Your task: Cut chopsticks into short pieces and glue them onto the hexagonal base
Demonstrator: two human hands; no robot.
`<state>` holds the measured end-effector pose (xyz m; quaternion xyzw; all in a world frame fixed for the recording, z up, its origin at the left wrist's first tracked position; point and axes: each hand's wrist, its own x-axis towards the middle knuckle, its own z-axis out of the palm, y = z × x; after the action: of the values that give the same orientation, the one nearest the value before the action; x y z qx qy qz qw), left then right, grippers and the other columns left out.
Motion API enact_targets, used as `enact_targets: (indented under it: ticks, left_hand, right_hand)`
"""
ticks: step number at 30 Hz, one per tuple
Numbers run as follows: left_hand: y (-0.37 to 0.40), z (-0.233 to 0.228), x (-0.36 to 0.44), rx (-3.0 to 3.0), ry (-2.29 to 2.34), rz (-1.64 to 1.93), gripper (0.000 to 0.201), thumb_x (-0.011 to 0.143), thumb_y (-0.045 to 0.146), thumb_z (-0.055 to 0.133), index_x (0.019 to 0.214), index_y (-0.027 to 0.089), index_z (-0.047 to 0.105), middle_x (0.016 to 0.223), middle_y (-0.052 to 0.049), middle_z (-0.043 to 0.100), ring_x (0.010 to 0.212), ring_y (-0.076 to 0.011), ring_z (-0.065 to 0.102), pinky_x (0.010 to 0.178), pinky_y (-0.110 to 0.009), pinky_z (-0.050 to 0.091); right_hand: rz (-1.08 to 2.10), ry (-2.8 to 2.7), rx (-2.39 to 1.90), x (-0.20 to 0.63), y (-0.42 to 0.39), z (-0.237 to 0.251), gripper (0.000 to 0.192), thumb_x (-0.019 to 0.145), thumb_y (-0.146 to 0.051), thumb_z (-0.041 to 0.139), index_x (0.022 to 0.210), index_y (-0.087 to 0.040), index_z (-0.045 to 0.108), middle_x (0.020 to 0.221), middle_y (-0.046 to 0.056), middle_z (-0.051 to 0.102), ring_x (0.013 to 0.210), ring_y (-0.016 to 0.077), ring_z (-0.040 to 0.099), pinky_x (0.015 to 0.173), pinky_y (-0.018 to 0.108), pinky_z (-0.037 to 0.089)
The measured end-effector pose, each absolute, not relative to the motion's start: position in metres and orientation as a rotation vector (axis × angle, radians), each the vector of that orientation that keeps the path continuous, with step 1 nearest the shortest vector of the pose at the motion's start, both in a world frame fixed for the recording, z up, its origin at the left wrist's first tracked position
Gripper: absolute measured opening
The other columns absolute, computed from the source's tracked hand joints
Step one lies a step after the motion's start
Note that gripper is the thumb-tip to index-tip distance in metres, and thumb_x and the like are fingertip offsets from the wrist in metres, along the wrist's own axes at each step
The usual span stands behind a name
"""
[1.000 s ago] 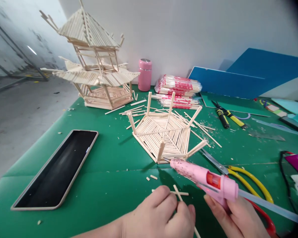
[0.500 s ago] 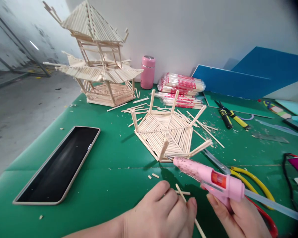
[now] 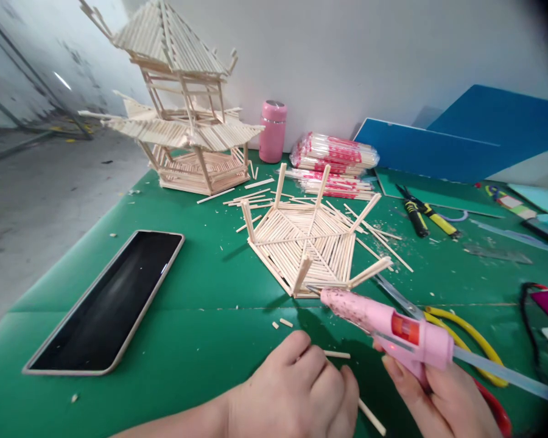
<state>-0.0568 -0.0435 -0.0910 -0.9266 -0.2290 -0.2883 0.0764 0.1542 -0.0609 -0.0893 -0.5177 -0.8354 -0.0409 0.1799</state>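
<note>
In the head view my right hand (image 3: 442, 395) grips a pink hot glue gun (image 3: 393, 328). A clear glue stick (image 3: 497, 365) juts from its rear. The gun's nozzle lies against the near edge of a hexagonal base (image 3: 296, 237) built of wooden sticks, between two of its corner posts. My left hand (image 3: 301, 389) rests closed at the front of the table, with a thin wooden stick (image 3: 372, 417) poking out at its lower right. The rest of that stick is hidden by the fingers. A short stick piece (image 3: 338, 354) lies just beyond the knuckles.
A stick-built pagoda (image 3: 187, 128) stands at the back left, near a pink flask (image 3: 273, 131) and bagged sticks (image 3: 333, 155). A phone (image 3: 109, 304) lies at left. Scissors (image 3: 466, 328) sit beneath the gun; pliers (image 3: 424, 213) lie farther back. Loose sticks surround the base.
The stick in my left hand has shifted; its upper end, seen between thumb and fingers before, is now hidden. The glue gun has moved very slightly right along the base's edge.
</note>
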Motion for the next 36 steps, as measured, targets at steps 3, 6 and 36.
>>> enact_targets:
  ticks: [3, 6, 36]
  left_hand:
    - [-0.0435, -0.0939, -0.0559, -2.768, -0.721, -0.872, 0.018, 0.083, 0.011, 0.045, 0.078, 0.010, 0.062, 0.051, 0.002, 0.048, 0.044, -0.0121, 0.044, 0.046, -0.030, 0.038]
    - [-0.0446, -0.0965, -0.0549, -2.768, -0.743, -0.866, 0.016, 0.083, 0.011, 0.046, 0.077, 0.011, 0.061, 0.051, 0.002, 0.047, 0.045, -0.0122, 0.044, 0.047, -0.031, 0.037]
    - [-0.0443, -0.0960, -0.0575, -2.821, -0.763, -0.816, 0.023, 0.084, 0.010, 0.038, 0.079, 0.012, 0.060, 0.059, -0.002, 0.054, 0.052, -0.0142, 0.048, 0.054, -0.033, 0.039]
  right_hand:
    - [-0.115, -2.360, -1.447, 0.1534, -0.0604, -0.0891, 0.029, 0.090, -0.032, 0.033, 0.090, -0.015, 0.055, 0.075, 0.012, 0.073, 0.067, 0.0220, 0.070, 0.042, 0.019, 0.053]
    - [-0.103, -2.350, -1.447, 0.1550, -0.0606, -0.0900, 0.026, 0.090, -0.033, 0.034, 0.091, -0.015, 0.054, 0.073, 0.011, 0.072, 0.069, 0.0220, 0.070, 0.046, 0.020, 0.055]
    - [-0.016, -2.201, -1.481, 0.1569, -0.0671, -0.0896, 0.024, 0.085, -0.037, 0.043, 0.094, -0.020, 0.058, 0.078, 0.005, 0.072, 0.067, 0.0192, 0.069, 0.053, 0.020, 0.055]
